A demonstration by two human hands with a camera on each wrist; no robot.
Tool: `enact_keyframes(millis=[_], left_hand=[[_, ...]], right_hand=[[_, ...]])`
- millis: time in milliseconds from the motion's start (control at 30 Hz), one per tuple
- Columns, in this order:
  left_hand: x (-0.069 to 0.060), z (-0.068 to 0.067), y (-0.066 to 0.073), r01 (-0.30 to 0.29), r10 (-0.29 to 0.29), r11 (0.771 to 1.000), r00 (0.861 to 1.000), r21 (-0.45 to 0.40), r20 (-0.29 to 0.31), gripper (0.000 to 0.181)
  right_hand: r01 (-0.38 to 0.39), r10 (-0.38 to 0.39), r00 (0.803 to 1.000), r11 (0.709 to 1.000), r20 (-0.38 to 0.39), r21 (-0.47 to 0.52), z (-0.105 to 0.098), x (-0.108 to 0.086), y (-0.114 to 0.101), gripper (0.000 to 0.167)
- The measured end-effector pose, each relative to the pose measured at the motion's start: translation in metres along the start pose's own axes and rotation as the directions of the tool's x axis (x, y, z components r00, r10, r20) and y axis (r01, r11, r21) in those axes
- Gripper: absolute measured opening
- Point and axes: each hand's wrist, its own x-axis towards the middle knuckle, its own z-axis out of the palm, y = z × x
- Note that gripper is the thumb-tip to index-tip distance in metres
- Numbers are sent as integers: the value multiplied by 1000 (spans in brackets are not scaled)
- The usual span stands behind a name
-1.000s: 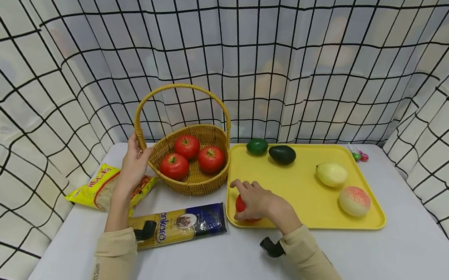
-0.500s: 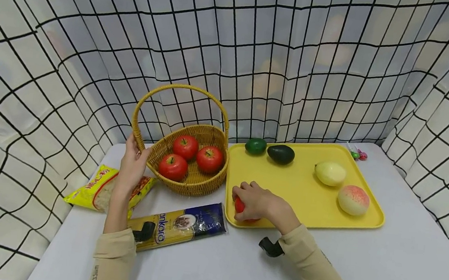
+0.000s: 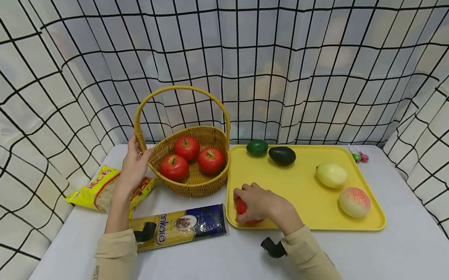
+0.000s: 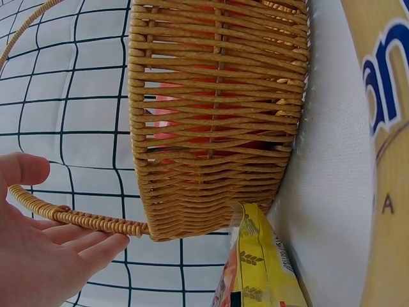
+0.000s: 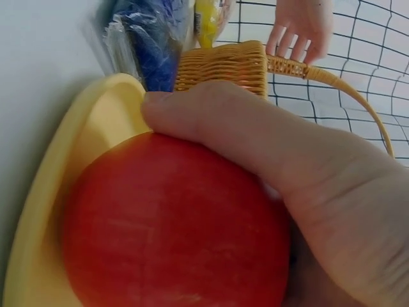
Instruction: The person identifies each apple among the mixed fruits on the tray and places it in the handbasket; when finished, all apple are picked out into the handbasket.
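Observation:
My right hand (image 3: 263,204) grips a red apple (image 5: 172,224) at the near left corner of the yellow tray (image 3: 298,184). Thumb and fingers lie round it, covering most of it in the head view. A wicker basket (image 3: 198,189) stands left of the tray with several red apples inside, among them the front one (image 3: 174,167). At its left side, my left hand (image 4: 57,256) touches the foot of the arched handle (image 4: 96,220). In the left wrist view those fingers stretch out behind the handle, and the thumb stays apart from it.
On the tray lie a green fruit (image 3: 257,147), a dark avocado (image 3: 282,155), a lemon (image 3: 331,175) and a peach (image 3: 355,202). A pasta pack (image 3: 182,228) and yellow snack bag (image 3: 102,188) lie by the left forearm. Black-grid curtains (image 3: 257,61) surround the table.
My right hand's fingers have closed down round the apple from a more spread pose. The left hand and basket have stayed in place.

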Motion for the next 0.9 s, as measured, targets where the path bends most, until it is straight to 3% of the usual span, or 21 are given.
enact_keyframes(millis=[133, 233, 333, 433, 500, 567, 733, 900], left_hand=[[0, 1, 1, 5, -5, 1000, 1000, -2, 2, 77], [0, 2, 2, 8, -8, 1000, 1000, 1, 2, 77], [0, 1, 2, 14, -14, 1000, 1000, 12, 1, 76], [-1, 0, 1, 21, -21, 1000, 1000, 15, 4, 76], [0, -2, 1, 23, -23, 1000, 1000, 12, 4, 75], [0, -3, -1, 21, -21, 1000, 1000, 4, 7, 76], [0, -3, -3, 20, -20, 1000, 1000, 6, 7, 76], [1, -2, -3, 9, -10, 1000, 1000, 13, 17, 77]], right_hand=[[28, -27, 997, 1000, -76, 11, -10, -6, 0, 57], [74, -74, 980, 997, -187, -7, -18, -10, -1, 51], [136, -139, 937, 990, -320, -30, -24, -9, -7, 50], [210, -218, 878, 975, -427, -65, -29, 1, -19, 48], [242, -259, 846, 965, -466, -98, -35, 11, -28, 48], [258, -296, 829, 955, -475, -144, -42, 24, -38, 49], [242, -331, 831, 939, -447, -245, -61, 61, -60, 54], [153, -286, 870, 931, -402, -332, -82, 101, -73, 66]])
